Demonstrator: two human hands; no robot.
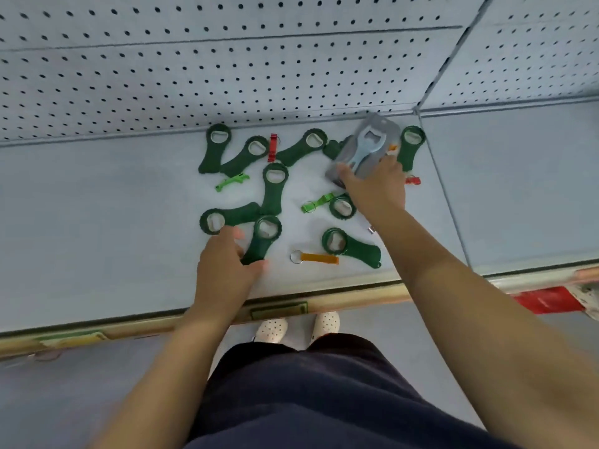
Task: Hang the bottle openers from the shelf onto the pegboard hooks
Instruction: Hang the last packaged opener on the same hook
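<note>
Several dark green bottle openers lie scattered on the pale shelf [97, 205]. My left hand [223, 270] grips the handle of one green opener [263, 238] near the shelf's front. My right hand [372, 186] holds the lower end of a carded silver bottle opener [368, 147], lifted at the back of the shelf. Small keyring openers lie among them: a light green one [231, 182], a second light green one [319, 202], a red one [273, 147] and an orange one [316, 257]. The pegboard [227, 66] rises behind the shelf; no hooks show.
A second pegboard panel [534, 43] and shelf section [518, 183] continue to the right past a divider. The shelf's front rail [324, 301] carries label holders and a red tag [547, 299]. My legs and white shoes [299, 327] are below.
</note>
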